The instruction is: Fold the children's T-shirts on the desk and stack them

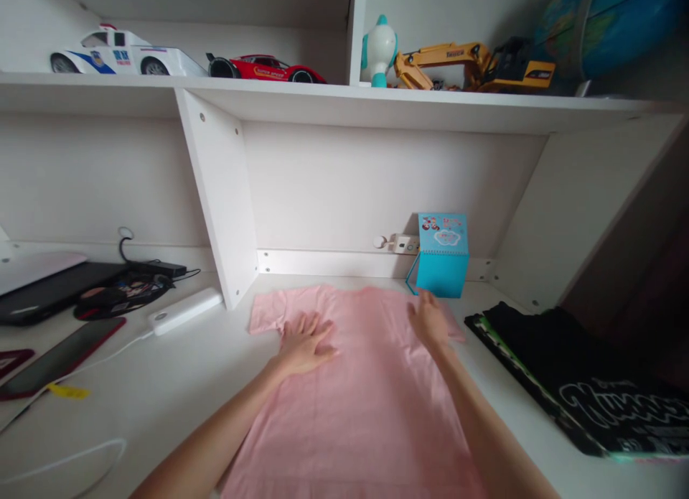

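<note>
A pink short-sleeved T-shirt [371, 406] lies spread on the white desk, its collar end toward the back panel and its lower end running out of view at the bottom. Flat on its left side, near the left sleeve, rests my left hand [308, 345] with fingers spread. My right hand [429, 322] is at the shirt's right shoulder, beside the right sleeve, thumb apart from the fingers and nothing visible in it. Just behind its fingertips stands a blue desk calendar [442, 256]. Part of the right sleeve is hidden by my right hand and wrist.
Dark folded clothes [570, 370] lie at the right. On the left are a white power strip [186, 311], a tablet-like device [64, 359], cables and a black laptop-like slab [54, 291]. An upright divider [215, 197] and a shelf with toy vehicles [263, 68] frame the desk.
</note>
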Action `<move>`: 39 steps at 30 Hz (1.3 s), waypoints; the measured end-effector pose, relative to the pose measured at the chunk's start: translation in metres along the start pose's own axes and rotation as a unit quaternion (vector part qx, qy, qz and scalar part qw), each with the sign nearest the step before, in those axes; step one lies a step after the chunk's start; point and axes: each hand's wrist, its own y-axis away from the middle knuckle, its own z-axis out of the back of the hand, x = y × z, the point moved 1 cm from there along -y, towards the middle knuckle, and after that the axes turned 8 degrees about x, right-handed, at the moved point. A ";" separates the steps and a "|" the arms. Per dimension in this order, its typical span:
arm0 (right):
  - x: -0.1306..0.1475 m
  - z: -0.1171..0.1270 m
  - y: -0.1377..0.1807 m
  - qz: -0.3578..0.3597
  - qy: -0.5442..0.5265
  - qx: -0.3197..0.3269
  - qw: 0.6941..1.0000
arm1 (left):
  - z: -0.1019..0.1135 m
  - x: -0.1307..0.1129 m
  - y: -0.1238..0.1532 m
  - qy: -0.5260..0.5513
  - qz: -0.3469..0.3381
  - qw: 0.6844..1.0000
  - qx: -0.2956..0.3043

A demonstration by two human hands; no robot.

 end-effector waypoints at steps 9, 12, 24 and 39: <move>0.105 -0.060 0.025 0.242 -0.002 0.175 0.954 | 0.028 0.085 -0.004 0.040 0.200 0.979 -0.018; 0.113 -0.043 0.046 0.229 0.002 0.158 0.961 | 0.034 0.126 0.002 0.050 0.278 0.957 -0.072; 0.195 -0.040 0.207 0.571 0.068 0.165 0.802 | 0.022 0.137 -0.015 0.143 0.247 0.941 -0.184; 0.109 -0.001 0.207 0.368 -0.372 0.169 0.835 | 0.084 0.101 -0.035 0.516 0.086 0.826 -0.210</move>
